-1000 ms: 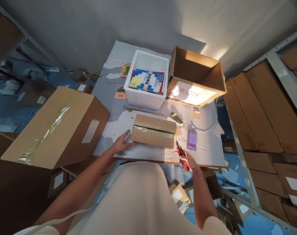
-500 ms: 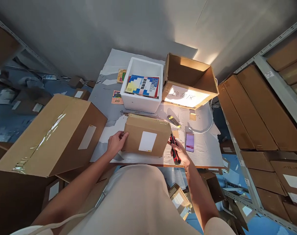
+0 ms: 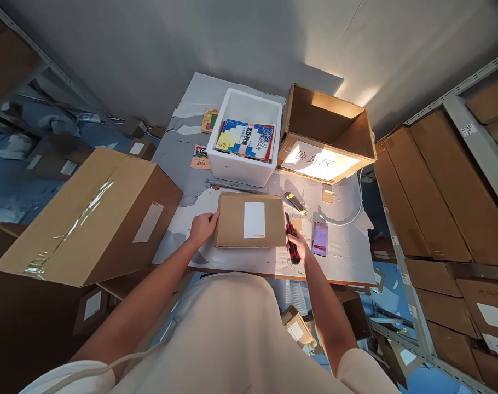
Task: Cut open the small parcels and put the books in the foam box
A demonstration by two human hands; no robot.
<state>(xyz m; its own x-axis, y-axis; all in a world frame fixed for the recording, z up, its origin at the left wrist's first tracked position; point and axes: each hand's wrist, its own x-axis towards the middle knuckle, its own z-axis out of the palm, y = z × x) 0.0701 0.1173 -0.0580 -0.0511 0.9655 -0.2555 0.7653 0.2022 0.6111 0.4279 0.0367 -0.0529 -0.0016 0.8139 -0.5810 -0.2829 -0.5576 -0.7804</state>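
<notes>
A flat cardboard box (image 3: 231, 221) with a white label (image 3: 254, 220) lies in front of me on the table (image 3: 331, 262). My left hand (image 3: 204, 227) grips its left edge, thumb against the side. At the box's right edge, my right hand (image 3: 299, 246) is closed around a red and black utility knife (image 3: 292, 241), which points away from me. Whether these fingers also touch the box I cannot tell. Behind the box, to the right, lies a yellow and black utility knife (image 3: 295, 202). A phone (image 3: 320, 239) with a lit screen is right of my right hand.
A white foam box (image 3: 243, 171) holding books (image 3: 249, 139) stands at the back, beside an open carton (image 3: 331, 173). To the left sits a large taped carton (image 3: 88, 202). Shelves with boxes (image 3: 433, 186) line the right side. A white cable (image 3: 358, 205) curves across the table.
The cardboard box has gone from tilted up towards me to lying flatter on the table. Both hands have stayed at its sides, the knife still in my right one. The view has shifted slightly.
</notes>
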